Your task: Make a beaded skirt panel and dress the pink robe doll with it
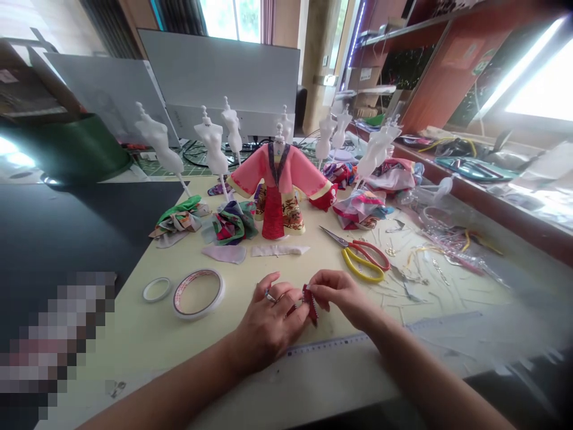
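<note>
Between my two hands is a small dark red strip of fabric [312, 303] with a pale beaded-looking edge. My left hand [273, 316], a ring on one finger, pinches it from the left. The fingertips of my right hand [338, 292] grip its upper end. Beyond them stands a miniature dress form wearing a pink robe [295, 167] with a dark collar and a red front panel [273, 215]. Scissors with red and yellow handles [364, 260] lie half open past my right hand. Two pale cloth strips [280, 250] rest in front of the robe.
Left of my hands lie a large tape roll [198, 294] and a smaller one [156, 289]. A ruler [331, 344] runs along the near table edge. Several white mini mannequins [210, 143] and fabric bundles [235, 223] stand behind. Loose trimmings and plastic bags [461, 239] cover the right side.
</note>
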### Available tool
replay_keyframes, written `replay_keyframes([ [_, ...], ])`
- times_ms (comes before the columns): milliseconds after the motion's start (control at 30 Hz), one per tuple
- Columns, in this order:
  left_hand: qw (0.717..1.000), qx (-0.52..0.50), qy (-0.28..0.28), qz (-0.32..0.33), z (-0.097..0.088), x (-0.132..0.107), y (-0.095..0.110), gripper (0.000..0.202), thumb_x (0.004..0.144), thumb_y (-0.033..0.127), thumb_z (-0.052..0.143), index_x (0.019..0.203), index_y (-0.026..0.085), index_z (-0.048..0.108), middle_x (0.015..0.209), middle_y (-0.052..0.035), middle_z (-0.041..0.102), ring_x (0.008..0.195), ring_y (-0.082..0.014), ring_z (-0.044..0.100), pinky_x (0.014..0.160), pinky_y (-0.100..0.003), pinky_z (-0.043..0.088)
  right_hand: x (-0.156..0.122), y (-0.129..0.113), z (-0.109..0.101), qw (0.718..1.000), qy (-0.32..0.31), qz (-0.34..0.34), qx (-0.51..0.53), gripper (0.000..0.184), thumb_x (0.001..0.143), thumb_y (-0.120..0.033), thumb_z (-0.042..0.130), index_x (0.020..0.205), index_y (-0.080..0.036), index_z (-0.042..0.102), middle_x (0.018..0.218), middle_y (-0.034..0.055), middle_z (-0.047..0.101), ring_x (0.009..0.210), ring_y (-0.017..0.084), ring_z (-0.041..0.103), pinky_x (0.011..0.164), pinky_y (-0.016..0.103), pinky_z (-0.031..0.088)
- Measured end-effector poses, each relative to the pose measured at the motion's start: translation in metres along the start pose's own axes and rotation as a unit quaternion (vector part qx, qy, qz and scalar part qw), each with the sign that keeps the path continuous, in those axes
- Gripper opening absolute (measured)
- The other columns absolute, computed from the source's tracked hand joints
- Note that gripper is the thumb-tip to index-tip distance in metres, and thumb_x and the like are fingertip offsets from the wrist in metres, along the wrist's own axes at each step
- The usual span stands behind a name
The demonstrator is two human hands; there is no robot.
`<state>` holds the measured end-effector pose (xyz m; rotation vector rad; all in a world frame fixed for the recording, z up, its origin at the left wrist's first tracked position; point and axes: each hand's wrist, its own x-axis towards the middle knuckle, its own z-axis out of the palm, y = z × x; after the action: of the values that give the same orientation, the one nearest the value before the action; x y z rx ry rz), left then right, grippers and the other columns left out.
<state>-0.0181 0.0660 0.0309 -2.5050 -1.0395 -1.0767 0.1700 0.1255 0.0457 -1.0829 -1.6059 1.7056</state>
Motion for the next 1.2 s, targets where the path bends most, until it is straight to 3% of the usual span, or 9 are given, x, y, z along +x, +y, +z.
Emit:
replay_keyframes([
  [133,0.988,-0.097,0.024,-0.119,-0.004,0.008,0.001,0.027,0.081,0.033,0.060,0.101,0.015,0.059,0.095,-0.0084,0.066,0.091,-0.0211,0.059,0.093,-0.046,0.043,0.000,0.001,0.001,1.000,0.005,-0.021,-0.011,0.020,0.078,-0.035,0.061,0.075,-0.015,0.061,0.067,0.0001,0.062,0.053,0.007,0.046,0.051,0.023,0.037],
  [233,0.949,-0.164,0.008,-0.267,-0.006,0.013,0.000,0.020,0.080,0.026,0.060,0.096,0.016,0.061,0.090,-0.0065,0.066,0.086,-0.0196,0.060,0.076,-0.036,0.051,-0.002,0.002,0.005,0.999,0.000,-0.034,-0.031,0.018,0.080,-0.033,0.061,0.075,-0.015,0.062,0.067,0.0004,0.063,0.055,0.008,0.049,0.054,0.023,0.039],
  [300,0.922,-0.210,-0.022,-0.324,-0.008,0.016,-0.002,0.013,0.078,0.023,0.061,0.089,0.017,0.063,0.084,-0.0040,0.065,0.080,-0.0175,0.060,0.070,-0.032,0.052,-0.005,0.000,0.010,0.998,-0.007,-0.045,-0.054,0.015,0.081,-0.029,0.060,0.075,-0.016,0.062,0.066,0.0006,0.064,0.059,0.010,0.052,0.057,0.024,0.040],
  [433,0.889,-0.281,-0.081,-0.352,-0.014,0.020,0.000,0.005,0.077,0.021,0.061,0.074,0.018,0.064,0.073,-0.0004,0.065,0.069,-0.0144,0.058,0.062,-0.026,0.048,-0.013,-0.011,0.017,0.985,-0.014,-0.083,-0.150,0.012,0.083,-0.022,0.056,0.075,-0.017,0.062,0.070,0.0004,0.066,0.065,0.011,0.056,0.061,0.024,0.042],
  [633,0.836,-0.329,-0.107,-0.427,-0.028,0.027,-0.001,0.013,0.078,0.020,0.056,0.066,0.018,0.060,0.069,0.0003,0.065,0.074,-0.0147,0.060,0.069,-0.025,0.045,-0.006,-0.027,0.024,0.969,-0.009,-0.097,-0.226,0.012,0.081,-0.018,0.054,0.071,-0.018,0.061,0.068,-0.0008,0.066,0.063,0.011,0.057,0.058,0.023,0.042],
  [933,0.814,-0.322,-0.060,-0.480,-0.032,0.023,-0.017,0.012,0.076,0.023,0.057,0.067,0.016,0.059,0.066,0.0000,0.061,0.067,-0.0132,0.055,0.066,-0.023,0.042,0.020,-0.023,0.044,0.976,0.001,-0.111,-0.188,0.010,0.080,-0.020,0.053,0.072,-0.018,0.058,0.067,-0.0001,0.065,0.063,0.013,0.064,0.056,0.022,0.045],
  [1200,0.791,-0.332,-0.100,-0.503,-0.024,0.018,-0.021,0.010,0.075,0.021,0.055,0.066,0.016,0.057,0.064,0.0006,0.057,0.063,-0.0120,0.051,0.061,-0.023,0.040,0.022,-0.011,0.049,0.979,0.020,-0.087,-0.180,0.013,0.078,-0.017,0.050,0.065,-0.019,0.051,0.056,-0.0035,0.059,0.050,0.010,0.059,0.050,0.020,0.044],
])
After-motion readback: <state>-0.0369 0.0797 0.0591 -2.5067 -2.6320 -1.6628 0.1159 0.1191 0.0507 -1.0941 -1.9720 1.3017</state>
